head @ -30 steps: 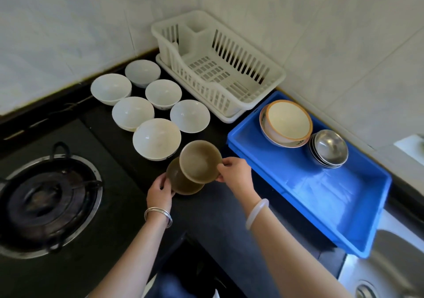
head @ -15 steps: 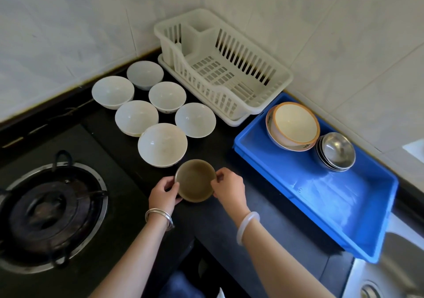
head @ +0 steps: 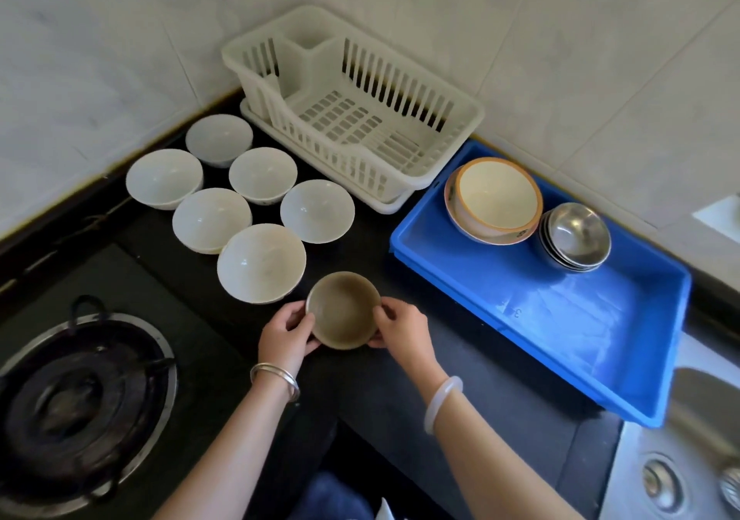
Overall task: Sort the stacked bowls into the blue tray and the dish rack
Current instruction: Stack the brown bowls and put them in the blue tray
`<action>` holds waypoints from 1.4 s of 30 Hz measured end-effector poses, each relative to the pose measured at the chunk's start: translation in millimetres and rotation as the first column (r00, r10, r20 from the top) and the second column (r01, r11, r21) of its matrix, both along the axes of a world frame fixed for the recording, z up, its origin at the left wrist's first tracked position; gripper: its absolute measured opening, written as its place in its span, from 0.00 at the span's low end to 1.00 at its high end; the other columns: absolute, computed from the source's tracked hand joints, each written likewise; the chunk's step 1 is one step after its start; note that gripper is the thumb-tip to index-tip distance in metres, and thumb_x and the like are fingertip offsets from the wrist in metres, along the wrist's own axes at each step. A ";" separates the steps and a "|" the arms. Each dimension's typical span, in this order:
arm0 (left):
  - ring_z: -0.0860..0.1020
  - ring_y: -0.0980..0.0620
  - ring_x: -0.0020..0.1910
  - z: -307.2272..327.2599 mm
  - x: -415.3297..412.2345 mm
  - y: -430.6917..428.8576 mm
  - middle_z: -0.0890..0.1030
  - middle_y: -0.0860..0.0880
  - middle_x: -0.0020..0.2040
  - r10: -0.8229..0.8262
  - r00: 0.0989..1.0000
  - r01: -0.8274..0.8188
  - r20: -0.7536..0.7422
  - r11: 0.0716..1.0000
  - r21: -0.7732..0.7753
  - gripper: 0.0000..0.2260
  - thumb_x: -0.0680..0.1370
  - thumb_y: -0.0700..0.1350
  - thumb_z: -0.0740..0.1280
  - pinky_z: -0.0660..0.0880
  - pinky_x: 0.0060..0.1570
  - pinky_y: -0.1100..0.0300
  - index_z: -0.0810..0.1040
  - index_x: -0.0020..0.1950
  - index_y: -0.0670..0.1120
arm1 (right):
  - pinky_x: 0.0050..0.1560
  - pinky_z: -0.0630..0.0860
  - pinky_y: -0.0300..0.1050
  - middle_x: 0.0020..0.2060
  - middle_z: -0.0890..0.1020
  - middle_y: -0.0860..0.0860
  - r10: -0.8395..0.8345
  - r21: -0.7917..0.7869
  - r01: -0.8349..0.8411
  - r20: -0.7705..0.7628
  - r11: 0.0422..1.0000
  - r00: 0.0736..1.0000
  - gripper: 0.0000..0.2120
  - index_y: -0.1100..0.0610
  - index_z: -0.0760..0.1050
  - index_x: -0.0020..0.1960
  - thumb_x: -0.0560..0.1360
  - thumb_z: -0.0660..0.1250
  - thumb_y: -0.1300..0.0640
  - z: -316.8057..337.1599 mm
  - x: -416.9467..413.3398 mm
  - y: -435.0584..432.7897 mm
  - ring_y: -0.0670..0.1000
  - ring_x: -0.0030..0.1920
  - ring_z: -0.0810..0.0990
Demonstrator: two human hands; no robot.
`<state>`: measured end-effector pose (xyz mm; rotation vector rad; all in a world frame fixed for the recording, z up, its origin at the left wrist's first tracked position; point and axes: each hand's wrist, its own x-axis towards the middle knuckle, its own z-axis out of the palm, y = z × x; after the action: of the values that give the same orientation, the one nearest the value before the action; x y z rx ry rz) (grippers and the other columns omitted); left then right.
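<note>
Head view: left hand and right hand each curl fingers round opposite sides of brown bowl, low over black table. Just beyond, six white bowls clustered upright on table, stove burner to their left. Blue tray at right holds cream bowl stack and steel bowls at its far end. White dish rack in corner.
</note>
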<state>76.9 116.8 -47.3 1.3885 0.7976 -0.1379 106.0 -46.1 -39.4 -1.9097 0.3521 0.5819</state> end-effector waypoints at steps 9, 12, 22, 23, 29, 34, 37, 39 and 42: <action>0.79 0.53 0.45 49.8 49.9 -112.4 0.81 0.46 0.46 -0.286 0.939 0.307 0.191 0.947 -0.093 0.06 0.76 0.36 0.63 0.79 0.36 0.67 0.78 0.45 0.46 | 0.36 0.83 0.42 0.40 0.82 0.47 -0.394 -0.019 0.403 0.179 0.915 0.902 0.08 0.54 0.77 0.51 0.77 0.61 0.59 39.2 0.7 -113.4 0.45 0.27 0.83; 0.78 0.49 0.51 56.8 63.6 -166.2 0.79 0.43 0.53 -0.433 0.881 0.454 0.190 0.887 -0.083 0.09 0.77 0.35 0.62 0.79 0.43 0.65 0.76 0.55 0.40 | 0.35 0.82 0.41 0.43 0.82 0.51 -0.558 0.019 0.562 0.152 0.827 0.816 0.09 0.55 0.77 0.53 0.76 0.60 0.61 43.4 -6.1 -161.3 0.45 0.28 0.83; 0.74 0.44 0.51 42.9 85.0 -330.6 0.74 0.42 0.52 -0.609 0.793 0.590 0.012 0.764 -0.260 0.14 0.76 0.32 0.61 0.77 0.49 0.55 0.72 0.62 0.35 | 0.45 0.82 0.49 0.35 0.80 0.51 -0.890 0.080 0.887 0.024 0.456 0.455 0.11 0.61 0.77 0.48 0.72 0.58 0.65 21.1 -21.6 -274.7 0.56 0.33 0.85; 0.74 0.44 0.51 38.8 86.7 -339.9 0.74 0.42 0.52 -0.601 0.800 0.579 0.000 0.770 -0.268 0.14 0.76 0.31 0.60 0.75 0.53 0.54 0.72 0.62 0.34 | 0.46 0.82 0.50 0.35 0.79 0.52 -0.904 0.102 0.899 0.009 0.425 0.427 0.09 0.61 0.77 0.47 0.72 0.58 0.66 18.0 -20.3 -279.7 0.56 0.34 0.85; 0.74 0.45 0.51 12.7 97.7 -386.4 0.75 0.43 0.52 -0.604 0.797 0.576 -0.008 0.763 -0.292 0.15 0.75 0.29 0.59 0.75 0.52 0.54 0.73 0.61 0.35 | 0.26 0.76 0.36 0.44 0.79 0.61 -0.947 0.224 0.937 -0.119 0.266 0.298 0.08 0.63 0.75 0.50 0.77 0.57 0.67 7.4 -6.0 -305.3 0.59 0.39 0.82; 0.73 0.46 0.52 -5.6 107.0 -408.9 0.76 0.43 0.49 -0.612 0.790 0.590 0.018 0.754 -0.289 0.13 0.76 0.29 0.58 0.73 0.55 0.53 0.75 0.58 0.35 | 0.31 0.78 0.38 0.40 0.79 0.59 -0.961 0.245 0.955 -0.175 0.168 0.214 0.10 0.59 0.75 0.40 0.77 0.58 0.66 -3.7 9.7 -320.8 0.57 0.41 0.81; 0.73 0.47 0.53 -10.9 113.0 -416.5 0.76 0.44 0.48 -0.628 0.778 0.608 0.026 0.740 -0.288 0.12 0.77 0.31 0.57 0.73 0.53 0.54 0.75 0.56 0.40 | 0.34 0.79 0.38 0.41 0.78 0.59 -0.960 0.259 0.955 -0.198 0.143 0.198 0.09 0.63 0.77 0.43 0.77 0.59 0.67 -10.6 20.4 -326.6 0.55 0.42 0.78; 0.72 0.48 0.54 -12.4 116.5 -420.9 0.75 0.44 0.52 -0.620 0.783 0.600 0.040 0.738 -0.309 0.13 0.77 0.30 0.56 0.73 0.49 0.57 0.74 0.57 0.40 | 0.35 0.79 0.37 0.46 0.78 0.60 -0.961 0.265 0.956 -0.206 0.128 0.186 0.08 0.63 0.78 0.49 0.77 0.60 0.67 -12.7 29.0 -329.7 0.54 0.44 0.78; 0.72 0.49 0.53 -14.2 121.6 -428.2 0.75 0.45 0.51 -0.592 0.805 0.572 0.044 0.754 -0.321 0.12 0.77 0.31 0.56 0.73 0.46 0.58 0.74 0.56 0.41 | 0.39 0.79 0.38 0.52 0.79 0.60 -0.963 0.287 0.953 -0.218 0.093 0.160 0.11 0.63 0.77 0.56 0.77 0.60 0.66 -12.4 41.9 -335.4 0.54 0.47 0.78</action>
<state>198.5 -311.4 -61.5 1.2804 0.3357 -0.7735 147.9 -381.5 -51.8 -0.8965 1.2842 -0.3256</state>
